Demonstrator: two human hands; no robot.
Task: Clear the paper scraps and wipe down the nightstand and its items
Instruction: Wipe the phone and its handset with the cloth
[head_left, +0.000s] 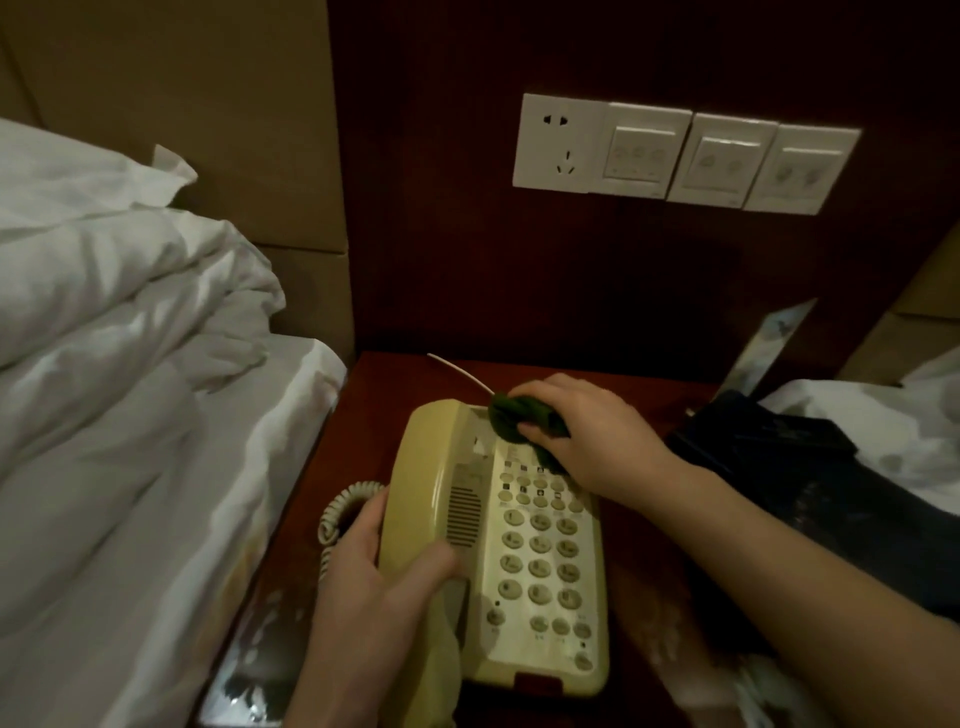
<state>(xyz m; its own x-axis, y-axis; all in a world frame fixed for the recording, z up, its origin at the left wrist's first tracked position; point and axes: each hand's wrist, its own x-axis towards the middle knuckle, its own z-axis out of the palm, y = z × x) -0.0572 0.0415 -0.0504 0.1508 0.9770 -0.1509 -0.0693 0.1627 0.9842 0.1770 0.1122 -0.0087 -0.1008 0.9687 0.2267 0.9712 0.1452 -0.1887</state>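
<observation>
A cream corded telephone (540, 551) sits on the dark red wooden nightstand (415, 379). My left hand (374, 582) grips its handset (415, 478), thumb laid across the lower part. My right hand (587, 431) holds a bunched dark green cloth (511, 415) against the top of the phone body, just above the keypad. The coiled cord (343, 514) loops out at the phone's left side. A thin white wire (457, 370) runs from behind the cloth toward the back of the nightstand.
A bed with rumpled white bedding (119, 364) borders the nightstand on the left. A dark folder-like object (769, 447) lies on the right side, with more white bedding (883, 415) beyond. A socket and switch panel (680, 156) is on the wall behind.
</observation>
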